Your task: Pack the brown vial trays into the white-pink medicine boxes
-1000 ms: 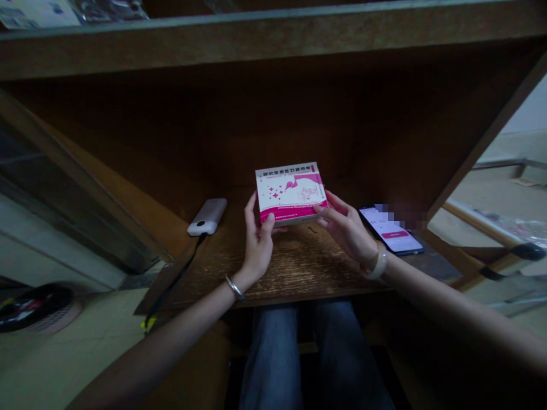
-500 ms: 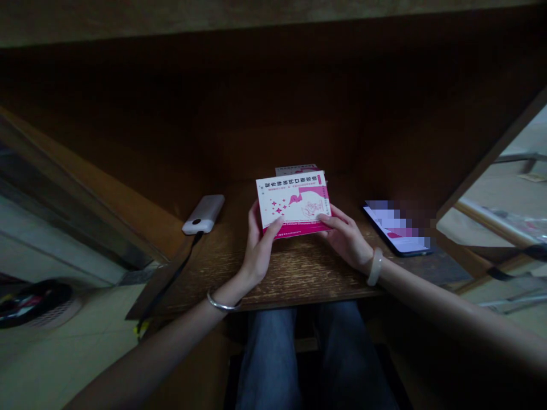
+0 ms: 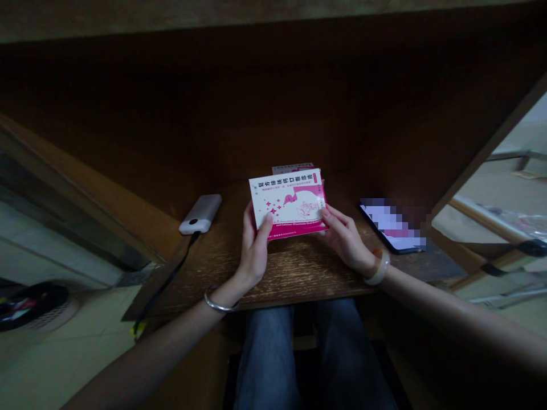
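A white and pink medicine box [image 3: 290, 202] with dark printed characters is held up over the wooden desk [image 3: 294, 267], its printed face toward me. My left hand [image 3: 255, 245] grips its left side, the thumb lying on the lower front. On the right edge, my right hand [image 3: 346, 239] has its thumb at the lower corner; the other fingers are partly hidden behind the box. Behind it, a second box [image 3: 293, 168] with similar printing shows only its upper part.
A white power bank [image 3: 200, 214] with a black cable lies on the left of the desk. To the right rests a phone [image 3: 393, 228] with its screen lit. Wooden walls enclose the desk's sides and back. A waste basket [image 3: 55, 319] stands on the floor at left.
The medicine box appears slightly further left in view, along with the surroundings. My right thumb has shifted from the box's lower front toward its right edge. Both hands still hold it.
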A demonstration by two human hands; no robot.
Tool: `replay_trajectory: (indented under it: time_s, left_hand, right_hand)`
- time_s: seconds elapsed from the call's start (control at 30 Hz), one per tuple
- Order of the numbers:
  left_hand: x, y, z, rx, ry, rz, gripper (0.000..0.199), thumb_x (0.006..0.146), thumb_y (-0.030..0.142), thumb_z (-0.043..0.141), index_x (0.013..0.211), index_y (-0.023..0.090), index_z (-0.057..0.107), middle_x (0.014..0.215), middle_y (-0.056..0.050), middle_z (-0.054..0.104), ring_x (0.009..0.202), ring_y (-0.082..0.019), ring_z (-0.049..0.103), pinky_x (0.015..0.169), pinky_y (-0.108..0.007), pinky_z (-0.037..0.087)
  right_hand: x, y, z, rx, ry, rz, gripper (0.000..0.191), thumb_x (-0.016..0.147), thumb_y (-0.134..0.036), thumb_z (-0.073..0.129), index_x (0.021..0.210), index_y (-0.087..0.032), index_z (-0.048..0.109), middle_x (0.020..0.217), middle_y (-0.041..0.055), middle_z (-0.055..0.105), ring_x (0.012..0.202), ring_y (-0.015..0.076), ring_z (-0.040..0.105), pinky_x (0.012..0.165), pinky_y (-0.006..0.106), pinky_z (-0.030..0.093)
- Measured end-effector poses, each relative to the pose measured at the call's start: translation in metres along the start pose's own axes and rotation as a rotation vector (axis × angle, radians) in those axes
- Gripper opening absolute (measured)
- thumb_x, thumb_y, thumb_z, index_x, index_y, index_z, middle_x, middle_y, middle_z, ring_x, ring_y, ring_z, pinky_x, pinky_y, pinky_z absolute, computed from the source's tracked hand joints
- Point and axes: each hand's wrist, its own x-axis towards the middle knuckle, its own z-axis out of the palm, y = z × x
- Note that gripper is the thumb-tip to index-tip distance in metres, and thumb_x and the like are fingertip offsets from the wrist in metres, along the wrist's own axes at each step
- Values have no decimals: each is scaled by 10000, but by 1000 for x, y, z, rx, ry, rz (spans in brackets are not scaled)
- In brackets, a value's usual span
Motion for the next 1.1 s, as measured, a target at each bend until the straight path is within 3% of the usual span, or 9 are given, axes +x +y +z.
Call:
replay_trajectory:
  time_s: [0.17,0.33,0.43,0.57,0.7,0.93,1.03,1.1]
  left_hand:
    - [0,2,1,-18,10,3,540,889,414,638,1376,280,447,1421,-64,550,1350,-267,490,1015,-331,513]
    - [0,4,1,-36,21,-27,567,866,438,653,1363,255,450,1309,-88,621,1045,-267,668,719,-307,614]
    - [2,3,0,-35,36,-7,573,848,457,670,1344,240,482,1277,-98,641,924,-239,695,621,-277,609]
    - [5,1,-1,-49,81,-45,560,829,469,676,1301,211,518,1191,-102,682,846,-216,701,549,-244,588]
    - [8,1,-3,-59,112,-70,530,804,482,686,1231,193,564,1094,-90,708,791,-206,698,494,-225,561]
    - [15,4,-3,-108,207,-119,462,778,501,658,1087,158,635,973,-91,717,698,-191,676,437,-233,532]
    - [21,11,-5,-79,264,-136,448,773,513,647,1032,147,641,950,-93,711,682,-189,669,439,-253,550]
    - [24,20,-6,-29,260,-127,433,761,497,664,1018,151,639,895,-76,704,650,-183,661,436,-261,556]
  right_hand:
    - [0,0,-1,-11,-21,-18,353,770,-457,767,1061,-265,709,1218,31,708,1162,237,643,947,359,556]
    - [-1,5,-1,-41,-82,-14,381,831,-488,708,1140,-266,685,1221,33,708,1147,241,654,957,388,564]
    - [-2,8,0,-81,-101,-37,420,853,-549,664,1150,-253,690,1202,41,721,1123,259,667,961,425,572]
    - [-2,9,1,-113,-34,-58,465,864,-608,608,1096,-219,714,1143,61,740,1109,287,670,906,455,606]
    - [0,11,0,-67,-3,-49,492,851,-612,619,1095,-194,703,1042,73,760,968,272,717,799,438,645]
    - [7,8,-5,65,-9,-9,334,867,-490,640,1012,-190,629,950,80,774,830,238,757,737,386,645]
    - [9,8,-7,59,-14,40,232,852,-320,641,1027,-185,569,795,70,764,746,233,761,703,366,623]
    - [10,8,-8,38,31,32,289,818,-240,643,1088,-190,552,780,45,749,701,209,748,644,327,600]
